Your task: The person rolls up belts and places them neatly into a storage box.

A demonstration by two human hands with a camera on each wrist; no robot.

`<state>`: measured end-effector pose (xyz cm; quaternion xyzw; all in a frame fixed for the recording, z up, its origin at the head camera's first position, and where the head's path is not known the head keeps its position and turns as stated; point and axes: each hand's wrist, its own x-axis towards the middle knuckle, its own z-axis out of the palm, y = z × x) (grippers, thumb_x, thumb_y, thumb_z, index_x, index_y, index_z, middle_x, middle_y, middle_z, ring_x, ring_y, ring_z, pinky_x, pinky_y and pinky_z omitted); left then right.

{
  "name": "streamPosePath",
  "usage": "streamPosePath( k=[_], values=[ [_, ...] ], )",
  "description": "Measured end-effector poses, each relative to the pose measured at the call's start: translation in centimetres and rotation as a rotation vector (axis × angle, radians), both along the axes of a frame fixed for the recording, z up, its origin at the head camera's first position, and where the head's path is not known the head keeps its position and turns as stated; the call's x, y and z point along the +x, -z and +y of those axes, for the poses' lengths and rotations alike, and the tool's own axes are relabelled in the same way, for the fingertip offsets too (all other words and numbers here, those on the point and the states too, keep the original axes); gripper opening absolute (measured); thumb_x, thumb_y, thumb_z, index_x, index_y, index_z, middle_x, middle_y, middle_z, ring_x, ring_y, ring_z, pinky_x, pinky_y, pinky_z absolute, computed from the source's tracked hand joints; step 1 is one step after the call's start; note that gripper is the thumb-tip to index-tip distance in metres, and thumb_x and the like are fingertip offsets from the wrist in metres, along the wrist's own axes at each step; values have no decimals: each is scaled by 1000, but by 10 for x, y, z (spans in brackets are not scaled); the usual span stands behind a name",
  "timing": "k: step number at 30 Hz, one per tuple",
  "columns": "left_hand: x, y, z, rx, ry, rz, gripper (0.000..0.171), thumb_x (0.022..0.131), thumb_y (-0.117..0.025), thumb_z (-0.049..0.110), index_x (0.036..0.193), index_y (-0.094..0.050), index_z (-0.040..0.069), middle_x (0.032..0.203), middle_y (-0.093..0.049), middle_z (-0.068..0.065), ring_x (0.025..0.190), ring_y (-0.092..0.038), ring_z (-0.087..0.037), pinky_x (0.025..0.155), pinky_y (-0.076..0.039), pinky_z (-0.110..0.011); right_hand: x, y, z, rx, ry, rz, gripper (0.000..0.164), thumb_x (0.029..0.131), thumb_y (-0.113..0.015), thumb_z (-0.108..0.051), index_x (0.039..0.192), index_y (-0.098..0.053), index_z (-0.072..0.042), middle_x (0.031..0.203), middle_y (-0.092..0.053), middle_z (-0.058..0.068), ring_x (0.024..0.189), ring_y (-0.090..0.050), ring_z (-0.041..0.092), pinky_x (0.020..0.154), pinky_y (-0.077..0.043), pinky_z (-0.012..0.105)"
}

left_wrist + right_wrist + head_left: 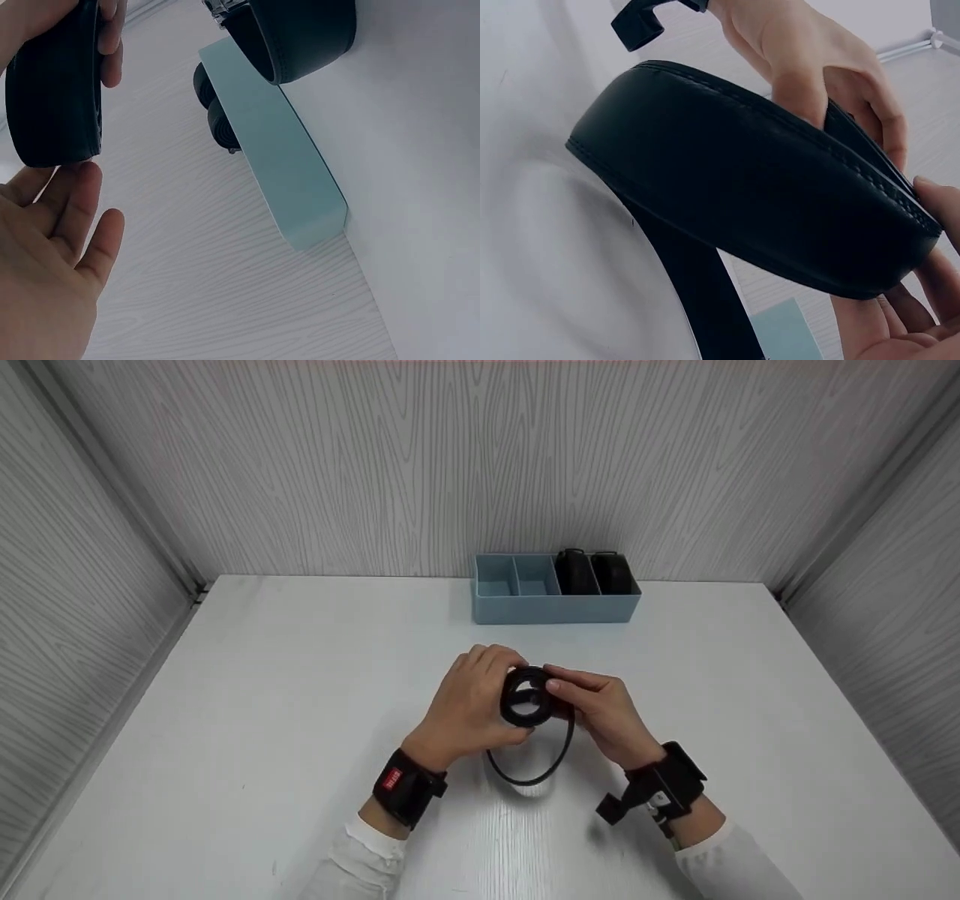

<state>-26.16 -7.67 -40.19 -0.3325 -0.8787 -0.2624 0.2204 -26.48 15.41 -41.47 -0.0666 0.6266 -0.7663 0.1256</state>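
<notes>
A black leather belt (511,711) is wound into a coil between my two hands, held above the white table. My left hand (471,705) grips the coil from its left side, fingers over the far edge and thumb along the near edge. On the right, my right hand (604,712) pinches the coil's edge between thumb and fingers. A loose length of belt (529,783) hangs in a curve toward me below the coil. In the left wrist view a silver buckle (225,6) shows at the top beside the dark strap. Stitching (855,169) runs along the belt's edge.
At the back of the table (300,675) stands a blue-grey divided box (551,610). Its two right compartments hold a rolled black belt (576,574) and another rolled belt (613,575). Wood-grain panels (375,465) rise behind and at both sides.
</notes>
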Motion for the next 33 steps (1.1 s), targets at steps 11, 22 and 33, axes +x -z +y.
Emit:
streamPosePath(
  k=[11, 22, 33],
  values=[
    [2, 0, 2, -7, -49, -71, 78, 67, -96, 46, 121, -56, 6, 115, -60, -5, 104, -53, -21, 93, -48, -38, 1, 4, -5, 1, -13, 3, 48, 98, -75, -14, 141, -61, 0, 133, -68, 18, 112, -72, 25, 92, -58, 37],
    [1, -3, -2, 13, 87, -133, 76, 69, -97, 34, 129, -58, 9, 124, -62, -2, 113, -56, -20, 97, -48, -38, -1, 3, 0, 27, -27, 3, 45, 96, -77, -15, 138, -65, -1, 129, -71, 16, 111, -72, 24, 90, -59, 35],
    [4, 0, 3, -23, -113, -61, 80, 64, -94, 55, 117, -57, 8, 109, -59, -2, 97, -53, -19, 86, -47, -37, 4, 3, -8, -5, 13, -12, 42, 98, -75, -13, 137, -66, -2, 130, -69, 18, 119, -68, 32, 92, -58, 36]
  ],
)
